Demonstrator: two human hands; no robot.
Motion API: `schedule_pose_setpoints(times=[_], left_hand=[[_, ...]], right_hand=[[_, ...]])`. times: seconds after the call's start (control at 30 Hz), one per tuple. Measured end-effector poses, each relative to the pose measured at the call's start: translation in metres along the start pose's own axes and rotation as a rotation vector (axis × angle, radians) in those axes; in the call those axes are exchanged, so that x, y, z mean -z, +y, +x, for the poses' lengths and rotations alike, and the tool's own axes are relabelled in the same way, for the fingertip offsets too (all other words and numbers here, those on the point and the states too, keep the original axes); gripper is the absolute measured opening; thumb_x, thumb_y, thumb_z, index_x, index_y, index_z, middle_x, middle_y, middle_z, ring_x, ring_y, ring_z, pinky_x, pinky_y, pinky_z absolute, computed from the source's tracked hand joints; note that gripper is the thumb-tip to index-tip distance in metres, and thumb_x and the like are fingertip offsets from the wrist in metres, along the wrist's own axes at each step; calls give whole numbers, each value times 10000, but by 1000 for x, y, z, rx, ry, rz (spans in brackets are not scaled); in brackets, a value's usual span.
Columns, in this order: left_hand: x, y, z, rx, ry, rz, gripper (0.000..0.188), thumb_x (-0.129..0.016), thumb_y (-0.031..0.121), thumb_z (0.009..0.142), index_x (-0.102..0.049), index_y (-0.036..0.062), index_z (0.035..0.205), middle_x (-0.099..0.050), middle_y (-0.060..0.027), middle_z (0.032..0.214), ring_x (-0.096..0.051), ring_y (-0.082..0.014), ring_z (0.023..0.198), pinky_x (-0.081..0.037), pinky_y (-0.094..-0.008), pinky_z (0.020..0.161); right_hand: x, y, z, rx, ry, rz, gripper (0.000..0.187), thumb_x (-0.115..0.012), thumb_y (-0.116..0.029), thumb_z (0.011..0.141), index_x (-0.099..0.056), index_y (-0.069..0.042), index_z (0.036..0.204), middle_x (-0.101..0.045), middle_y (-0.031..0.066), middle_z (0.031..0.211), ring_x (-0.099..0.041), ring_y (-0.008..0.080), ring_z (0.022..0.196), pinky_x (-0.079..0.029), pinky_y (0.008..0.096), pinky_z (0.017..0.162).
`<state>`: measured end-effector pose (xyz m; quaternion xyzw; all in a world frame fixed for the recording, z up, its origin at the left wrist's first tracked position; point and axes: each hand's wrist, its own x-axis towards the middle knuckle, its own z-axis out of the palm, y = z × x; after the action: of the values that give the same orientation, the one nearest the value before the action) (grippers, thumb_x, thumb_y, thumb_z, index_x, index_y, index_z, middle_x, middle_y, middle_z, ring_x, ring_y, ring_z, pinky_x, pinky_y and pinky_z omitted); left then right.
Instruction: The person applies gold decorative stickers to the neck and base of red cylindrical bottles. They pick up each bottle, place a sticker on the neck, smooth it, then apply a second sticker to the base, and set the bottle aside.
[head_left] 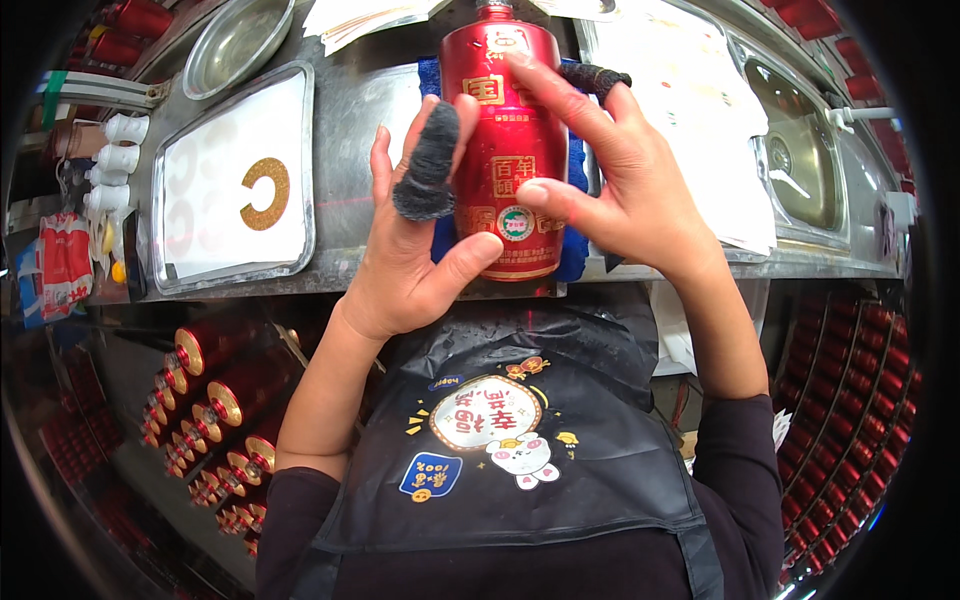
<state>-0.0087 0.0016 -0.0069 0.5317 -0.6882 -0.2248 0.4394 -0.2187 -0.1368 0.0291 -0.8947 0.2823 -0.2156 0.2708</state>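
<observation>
A red bottle (500, 135) with gold lettering and a round green-and-white emblem lies on a blue cloth (575, 255), its neck pointing away from me. My left hand (400, 255) is at the bottle's left side, fingers stretched and spread, its thumb tip over the lower edge. A dark fabric finger cover (430, 165) wraps one of its fingers. Above the bottle's right side is my right hand (645, 185), fingers apart. Its index fingertip is on or just over the gold emblem near the shoulder, the thumb near the lower lettering. Another dark finger cover (595, 77) is on this hand.
On the left, a metal tray (305, 165) holds a white sheet with a gold C-shaped piece (266, 195). Behind it is a metal bowl (235, 50). White sheets (690, 130) and a liquid-filled metal basin (800, 150) are on the right. Red bottles (225, 400) stand below the bench.
</observation>
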Motion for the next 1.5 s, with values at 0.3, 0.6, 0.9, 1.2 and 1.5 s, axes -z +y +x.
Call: schedule_pose_setpoints(times=[0.3, 0.6, 0.9, 1.2, 1.5], left_hand=[[-4, -7, -5, 70, 11, -238, 837, -673, 197, 959, -198, 40, 1630, -231, -157, 1695, -184, -300, 1571, -137, -434, 1259], [-2, -6, -6, 98, -37, -189, 835, -643, 232, 975, -171, 30, 1633, -177, -155, 1707, -170, -296, 1569, -129, -446, 1262], [-5, 8, 0, 19, 15, 12, 831, -678, 344, 947, -250, 100, 1616, -361, -161, 1641, -192, -371, 1568, 48, -631, 1200], [-4, 10, 4, 30, 12, 60, 802, -693, 339, 914, -318, 124, 1590, -387, -159, 1624, -218, -382, 1557, 32, -651, 1194], [0, 13, 7, 42, -21, 87, 828, -705, 338, 904, -303, 124, 1595, -367, -157, 1634, -210, -380, 1560, 5, -673, 1188]], right_hand=[[-5, 5, -31, -99, -83, 141, 907, -800, -556, 791, -466, -217, 1563, -402, 22, 863, -377, 158, 761, -374, 293, 674], [-2, 3, -29, -122, -96, 172, 915, -806, -543, 781, -458, -231, 1567, -455, 43, 897, -389, 176, 763, -378, 311, 679], [9, -9, -4, -60, -96, 4, 812, -810, -442, 776, -531, -245, 1513, -683, 82, 1212, -434, 259, 829, -469, 373, 790], [7, -10, 2, -109, -66, 91, 868, -826, -480, 749, -508, -274, 1531, -453, 108, 838, -434, 248, 780, -434, 346, 730], [9, -7, 11, -94, -58, 61, 915, -831, -464, 738, -458, -308, 1559, -463, 119, 868, -459, 262, 759, -450, 353, 738]])
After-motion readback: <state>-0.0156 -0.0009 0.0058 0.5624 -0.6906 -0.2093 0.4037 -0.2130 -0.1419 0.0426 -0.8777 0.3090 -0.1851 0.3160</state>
